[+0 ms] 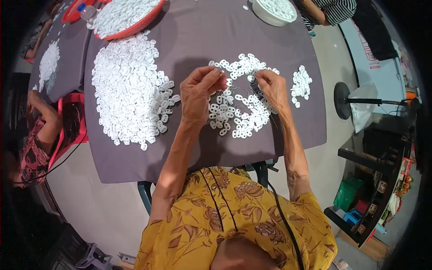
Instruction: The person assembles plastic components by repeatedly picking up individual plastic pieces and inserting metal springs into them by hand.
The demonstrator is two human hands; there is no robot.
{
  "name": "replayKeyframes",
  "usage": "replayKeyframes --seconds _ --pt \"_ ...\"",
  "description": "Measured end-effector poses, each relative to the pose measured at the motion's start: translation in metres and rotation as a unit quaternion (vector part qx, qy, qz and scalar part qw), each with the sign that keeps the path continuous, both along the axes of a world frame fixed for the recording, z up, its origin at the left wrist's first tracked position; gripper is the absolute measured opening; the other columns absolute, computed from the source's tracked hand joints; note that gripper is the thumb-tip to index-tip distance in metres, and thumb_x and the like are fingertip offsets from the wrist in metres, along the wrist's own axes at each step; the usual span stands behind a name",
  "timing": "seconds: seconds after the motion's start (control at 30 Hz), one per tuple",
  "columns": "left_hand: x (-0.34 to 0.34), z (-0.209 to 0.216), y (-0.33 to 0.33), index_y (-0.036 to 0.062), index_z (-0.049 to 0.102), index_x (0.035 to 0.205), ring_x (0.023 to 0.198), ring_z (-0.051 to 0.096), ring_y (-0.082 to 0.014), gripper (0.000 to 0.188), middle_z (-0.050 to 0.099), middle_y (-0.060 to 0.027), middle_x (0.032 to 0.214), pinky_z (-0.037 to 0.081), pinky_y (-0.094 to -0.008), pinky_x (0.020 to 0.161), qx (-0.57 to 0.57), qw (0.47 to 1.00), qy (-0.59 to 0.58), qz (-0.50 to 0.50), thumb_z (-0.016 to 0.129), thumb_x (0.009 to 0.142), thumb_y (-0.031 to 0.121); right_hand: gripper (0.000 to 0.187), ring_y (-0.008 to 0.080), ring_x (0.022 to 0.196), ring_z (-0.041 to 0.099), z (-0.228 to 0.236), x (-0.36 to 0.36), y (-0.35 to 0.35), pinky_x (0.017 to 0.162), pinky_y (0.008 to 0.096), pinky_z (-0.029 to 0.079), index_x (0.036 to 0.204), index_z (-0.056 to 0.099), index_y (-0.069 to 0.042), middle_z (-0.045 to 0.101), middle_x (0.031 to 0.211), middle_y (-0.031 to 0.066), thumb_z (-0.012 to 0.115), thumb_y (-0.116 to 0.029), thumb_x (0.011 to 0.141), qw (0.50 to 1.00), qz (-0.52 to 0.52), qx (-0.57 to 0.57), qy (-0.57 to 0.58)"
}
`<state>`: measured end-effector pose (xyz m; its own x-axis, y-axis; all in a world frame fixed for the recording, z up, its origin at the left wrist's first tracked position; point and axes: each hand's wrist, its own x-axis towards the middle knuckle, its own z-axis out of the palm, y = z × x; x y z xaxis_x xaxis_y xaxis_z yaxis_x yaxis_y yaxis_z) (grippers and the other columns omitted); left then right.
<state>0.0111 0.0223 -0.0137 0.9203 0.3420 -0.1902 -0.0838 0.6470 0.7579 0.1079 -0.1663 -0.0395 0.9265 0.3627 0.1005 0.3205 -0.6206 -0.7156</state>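
My left hand (200, 92) hovers over a grey cloth-covered table (202, 153), its fingertips pinched on a small white plastic piece. My right hand (271, 87) rests on a loose ring-shaped scatter of small white plastic pieces (238, 114), fingers curled down among them; what it holds is hidden. A large heap of the same white pieces (128, 90) lies to the left of my left hand. A smaller cluster of white pieces (300, 84) sits to the right of my right hand.
A red basket (130, 18) full of white pieces stands at the far left, a white bowl (273, 11) of pieces at the far right. Another person (38, 135) sits at the left, one in stripes (330, 10) at the top. A fan stand (344, 100) and shelf (373, 198) are at the right.
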Motion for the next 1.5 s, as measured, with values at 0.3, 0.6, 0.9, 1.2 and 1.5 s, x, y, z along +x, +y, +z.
replayKeyframes --seconds 0.3,0.6,0.9,1.2,1.5 --pt "0.001 -0.004 0.003 -0.0018 0.059 0.092 0.069 0.061 -0.0149 0.013 0.063 -0.0105 0.080 0.052 -0.0259 0.064 -0.027 1.000 0.007 0.005 0.058 0.082 0.007 0.018 0.0298 0.075 0.059 0.001 0.000 0.028 0.068 0.0365 0.046 0.090 0.062 -0.001 0.061 0.082 0.0152 0.058 -0.004 0.073 0.978 0.167 -0.085 -0.093" --pt "0.000 -0.007 0.004 -0.0011 0.059 0.091 0.067 0.060 -0.0121 0.014 0.063 -0.0075 0.078 0.051 -0.0241 0.062 -0.004 1.000 0.013 0.004 0.059 0.081 0.008 0.012 0.0335 0.069 0.058 -0.008 0.000 0.051 0.064 0.0408 0.046 0.082 0.058 -0.001 0.060 0.078 0.0158 0.059 -0.007 0.071 0.970 0.163 -0.148 -0.107" --pt "-0.001 -0.005 -0.002 -0.0002 0.059 0.090 0.065 0.058 -0.0107 0.014 0.061 -0.0052 0.076 0.050 -0.0230 0.063 -0.007 0.999 0.032 -0.013 0.060 0.081 0.010 0.004 0.0158 0.056 0.056 -0.009 -0.003 0.035 0.052 0.0276 0.042 0.075 0.056 -0.002 0.059 0.069 0.0047 0.059 -0.001 0.073 0.987 0.078 0.044 0.131" --pt "-0.005 0.007 -0.018 0.0000 0.059 0.089 0.066 0.058 -0.0106 0.015 0.062 -0.0059 0.077 0.049 -0.0228 0.064 -0.001 0.999 0.015 -0.042 0.061 0.080 0.012 0.019 0.0153 0.063 0.058 0.043 -0.023 0.026 0.061 0.0239 0.046 0.095 0.056 0.004 0.060 0.072 0.0084 0.057 0.003 0.076 0.830 0.069 0.419 0.362" --pt "-0.008 0.018 -0.025 -0.0002 0.059 0.089 0.067 0.058 -0.0106 0.015 0.062 -0.0063 0.078 0.048 -0.0234 0.063 -0.006 0.998 0.002 -0.066 0.061 0.080 0.011 0.024 0.0179 0.068 0.060 0.050 -0.033 0.024 0.067 0.0252 0.049 0.101 0.054 0.006 0.060 0.075 0.0113 0.052 0.006 0.077 0.751 0.080 0.518 0.401"
